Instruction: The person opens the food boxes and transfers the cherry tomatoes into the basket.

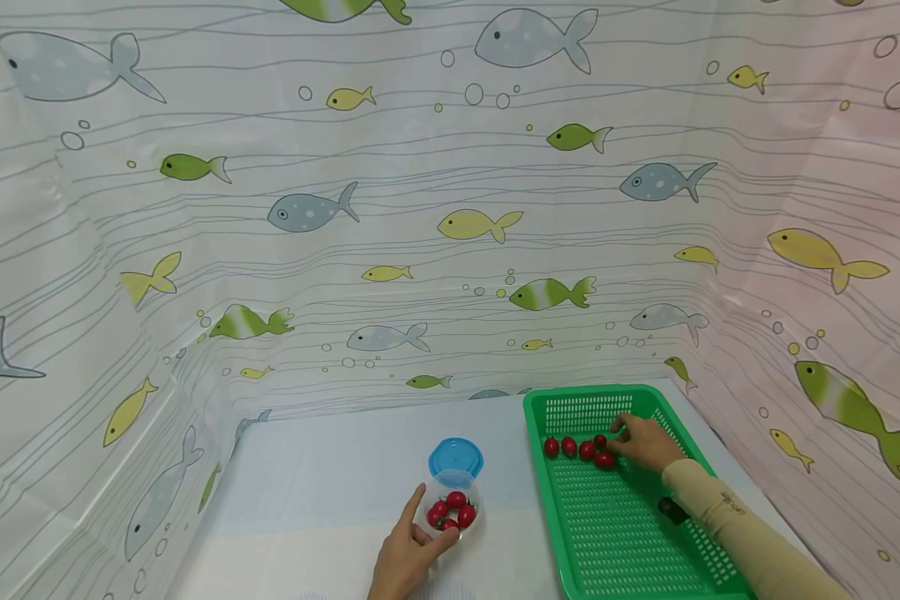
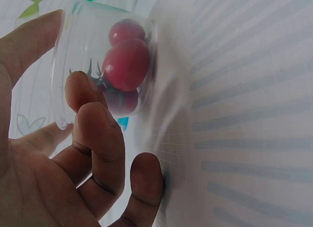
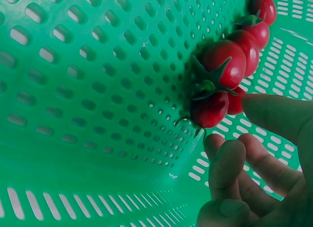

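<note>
Closest to the camera: beige sleeve [image 1: 750, 537] cutting in from the bottom-right corner, across the right rim of a green basket [image 1: 615, 525]. Right hand [image 1: 648, 442] inside, relaxed, thumb apart from loosely bent fingers, just beside a row of red tomatoes [image 1: 568, 447] near the far wall. Can't tell if the thumb actually touches one. Left hand [image 1: 405, 554] gripping a clear cup [image 2: 85, 41] at the rim, more tomatoes [image 1: 457, 499] inside, blue lid [image 1: 456, 457] just behind. Room-wise, pretty decent: wide stretch of white table [image 1: 307, 500] left of the cup, narrower strip between cup and basket, plus basket floor on the near side of the row. Fish-print curtain [image 1: 420, 175] walling off the back and both sides.
</note>
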A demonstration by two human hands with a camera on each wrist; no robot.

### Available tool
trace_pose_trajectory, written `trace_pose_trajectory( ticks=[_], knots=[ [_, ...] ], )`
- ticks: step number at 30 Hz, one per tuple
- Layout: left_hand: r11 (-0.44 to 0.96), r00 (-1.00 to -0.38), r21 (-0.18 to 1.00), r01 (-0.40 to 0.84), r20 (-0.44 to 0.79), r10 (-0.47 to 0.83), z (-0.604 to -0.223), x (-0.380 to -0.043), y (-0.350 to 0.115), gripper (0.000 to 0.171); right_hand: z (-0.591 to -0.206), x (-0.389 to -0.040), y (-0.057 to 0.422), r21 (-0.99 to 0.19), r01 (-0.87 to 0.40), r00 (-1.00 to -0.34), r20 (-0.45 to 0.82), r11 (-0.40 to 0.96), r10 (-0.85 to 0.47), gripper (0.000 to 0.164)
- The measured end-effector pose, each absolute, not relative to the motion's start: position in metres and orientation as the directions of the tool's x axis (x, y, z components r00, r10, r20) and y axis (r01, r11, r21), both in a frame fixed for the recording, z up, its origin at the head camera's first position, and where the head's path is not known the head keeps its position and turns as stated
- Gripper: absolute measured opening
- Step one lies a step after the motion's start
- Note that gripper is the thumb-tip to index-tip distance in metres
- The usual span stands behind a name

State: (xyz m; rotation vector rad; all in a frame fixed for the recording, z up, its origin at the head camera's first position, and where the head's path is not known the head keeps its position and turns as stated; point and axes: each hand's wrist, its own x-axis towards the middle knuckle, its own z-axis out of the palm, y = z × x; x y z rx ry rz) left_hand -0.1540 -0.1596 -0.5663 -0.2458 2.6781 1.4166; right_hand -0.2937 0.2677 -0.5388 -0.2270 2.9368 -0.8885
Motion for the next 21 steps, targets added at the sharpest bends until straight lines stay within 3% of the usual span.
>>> trace_pose_trajectory(
  ticks=[21],
  knots=[
    [0.550,-0.985,0.818,-0.169,-0.153,-0.075,-0.567,-0.153,-0.161,0.099,-0.512,-0.293,0.246,-0.551,-0.202,-0.978,0.079,0.809,-0.191,0.031]
  ],
)
